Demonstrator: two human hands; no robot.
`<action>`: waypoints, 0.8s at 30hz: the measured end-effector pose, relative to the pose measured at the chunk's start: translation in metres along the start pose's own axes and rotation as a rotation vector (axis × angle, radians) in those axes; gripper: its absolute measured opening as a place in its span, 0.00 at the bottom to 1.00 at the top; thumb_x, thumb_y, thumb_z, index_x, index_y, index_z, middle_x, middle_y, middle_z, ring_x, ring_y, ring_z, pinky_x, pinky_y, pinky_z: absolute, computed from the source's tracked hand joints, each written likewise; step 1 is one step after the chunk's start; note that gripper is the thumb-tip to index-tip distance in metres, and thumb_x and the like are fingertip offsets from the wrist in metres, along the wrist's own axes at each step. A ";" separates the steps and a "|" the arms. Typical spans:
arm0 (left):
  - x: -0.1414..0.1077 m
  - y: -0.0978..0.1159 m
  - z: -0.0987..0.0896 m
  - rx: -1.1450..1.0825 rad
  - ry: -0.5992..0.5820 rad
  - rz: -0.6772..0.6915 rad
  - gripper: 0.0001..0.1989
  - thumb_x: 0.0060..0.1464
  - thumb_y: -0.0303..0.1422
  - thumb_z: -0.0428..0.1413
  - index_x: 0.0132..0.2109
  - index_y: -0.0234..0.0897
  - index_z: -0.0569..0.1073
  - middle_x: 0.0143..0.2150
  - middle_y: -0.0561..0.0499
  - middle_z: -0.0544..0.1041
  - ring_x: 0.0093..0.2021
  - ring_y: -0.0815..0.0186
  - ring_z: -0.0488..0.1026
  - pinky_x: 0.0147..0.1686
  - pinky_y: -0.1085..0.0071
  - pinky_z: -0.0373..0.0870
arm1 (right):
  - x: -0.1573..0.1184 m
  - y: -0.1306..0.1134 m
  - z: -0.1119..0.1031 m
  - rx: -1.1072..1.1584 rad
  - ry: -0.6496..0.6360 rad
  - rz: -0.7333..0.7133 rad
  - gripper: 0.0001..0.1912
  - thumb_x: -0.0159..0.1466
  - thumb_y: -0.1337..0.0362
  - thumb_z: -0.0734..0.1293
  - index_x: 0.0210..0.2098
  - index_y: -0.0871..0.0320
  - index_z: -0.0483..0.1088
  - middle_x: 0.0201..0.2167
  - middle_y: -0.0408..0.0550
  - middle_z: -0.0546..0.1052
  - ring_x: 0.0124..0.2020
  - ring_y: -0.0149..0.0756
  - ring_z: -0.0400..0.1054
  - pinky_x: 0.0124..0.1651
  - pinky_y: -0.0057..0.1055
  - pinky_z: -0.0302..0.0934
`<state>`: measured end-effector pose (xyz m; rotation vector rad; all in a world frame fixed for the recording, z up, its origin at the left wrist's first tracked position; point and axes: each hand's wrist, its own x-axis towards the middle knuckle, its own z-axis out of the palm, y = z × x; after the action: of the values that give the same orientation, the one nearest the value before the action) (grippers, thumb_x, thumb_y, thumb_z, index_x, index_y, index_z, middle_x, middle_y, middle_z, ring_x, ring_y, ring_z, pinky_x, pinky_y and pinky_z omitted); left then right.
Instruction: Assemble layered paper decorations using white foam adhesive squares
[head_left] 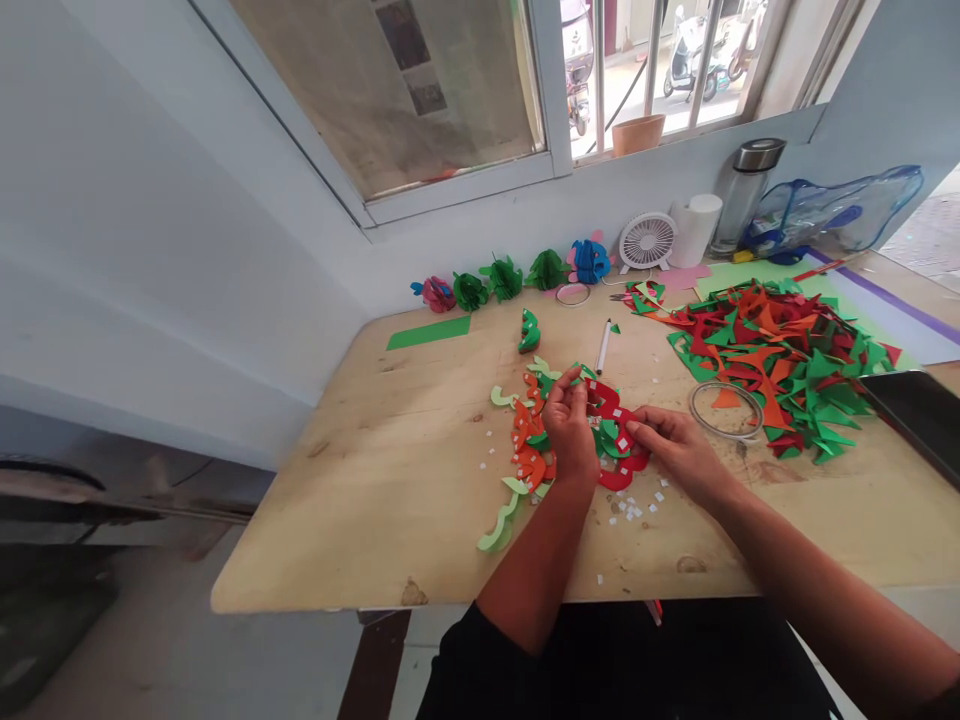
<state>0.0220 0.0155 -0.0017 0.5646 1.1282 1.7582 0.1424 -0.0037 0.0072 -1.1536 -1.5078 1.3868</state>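
Note:
Over the middle of the table, my left hand (570, 425) curls with its fingers pressed together at the upper left edge of a red paper cutout (615, 472) dotted with small white squares. My right hand (675, 445) pinches the cutout's right side between thumb and fingers. Under and left of my left hand lie curled orange paper pieces (523, 430) and pale green strips (498, 525), some with white squares on them. Small loose white squares (634, 510) are scattered just below the red cutout. What my left fingertips grip is partly hidden.
A heap of red, orange and green paper scraps (780, 340) covers the right side, with a tape roll (726, 410) and black phone (919, 410) beside it. A marker (603, 347) lies behind my hands. Folded paper figures (505, 279), a small fan (648, 241) and a glass bottle (739, 205) line the wall.

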 end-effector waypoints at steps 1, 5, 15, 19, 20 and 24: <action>0.000 0.000 0.000 -0.004 -0.016 -0.026 0.14 0.45 0.34 0.58 0.41 0.34 0.73 0.27 0.53 0.73 0.24 0.73 0.69 0.24 0.77 0.63 | 0.000 0.000 0.000 0.024 0.017 0.008 0.17 0.57 0.51 0.64 0.21 0.58 0.65 0.16 0.40 0.65 0.19 0.28 0.56 0.23 0.26 0.50; -0.004 0.002 0.002 0.025 -0.113 -0.137 0.14 0.42 0.37 0.60 0.36 0.33 0.71 0.25 0.52 0.74 0.21 0.73 0.68 0.20 0.78 0.60 | 0.001 -0.002 -0.003 0.073 0.106 -0.006 0.16 0.56 0.51 0.65 0.23 0.58 0.67 0.18 0.40 0.68 0.20 0.28 0.58 0.24 0.26 0.53; -0.014 0.004 0.003 0.198 -0.397 -0.216 0.13 0.36 0.38 0.64 0.26 0.32 0.72 0.20 0.54 0.71 0.19 0.74 0.65 0.18 0.77 0.58 | 0.003 0.005 -0.010 0.149 0.293 -0.106 0.14 0.57 0.53 0.66 0.27 0.57 0.70 0.23 0.43 0.72 0.26 0.33 0.64 0.29 0.28 0.59; -0.014 0.003 0.001 0.224 -0.457 -0.214 0.12 0.37 0.36 0.65 0.27 0.32 0.74 0.21 0.53 0.73 0.18 0.74 0.65 0.18 0.77 0.59 | 0.003 0.005 -0.011 0.218 0.283 -0.103 0.12 0.56 0.54 0.67 0.25 0.57 0.69 0.22 0.42 0.70 0.27 0.32 0.64 0.31 0.29 0.59; -0.014 0.002 0.000 0.219 -0.458 -0.212 0.12 0.37 0.36 0.65 0.27 0.32 0.74 0.20 0.53 0.73 0.18 0.74 0.65 0.18 0.77 0.59 | 0.003 0.005 -0.011 0.245 0.283 -0.093 0.12 0.56 0.54 0.67 0.24 0.57 0.69 0.22 0.42 0.70 0.26 0.32 0.64 0.31 0.28 0.59; -0.014 0.002 0.000 0.196 -0.457 -0.205 0.12 0.37 0.36 0.65 0.27 0.31 0.75 0.20 0.53 0.73 0.18 0.74 0.65 0.19 0.77 0.59 | 0.005 0.008 -0.013 0.335 0.279 -0.046 0.12 0.54 0.54 0.69 0.26 0.57 0.70 0.21 0.40 0.70 0.23 0.29 0.61 0.28 0.27 0.57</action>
<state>0.0275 0.0027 0.0016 0.8848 0.9951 1.2660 0.1542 0.0046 0.0005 -1.0432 -1.0539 1.3244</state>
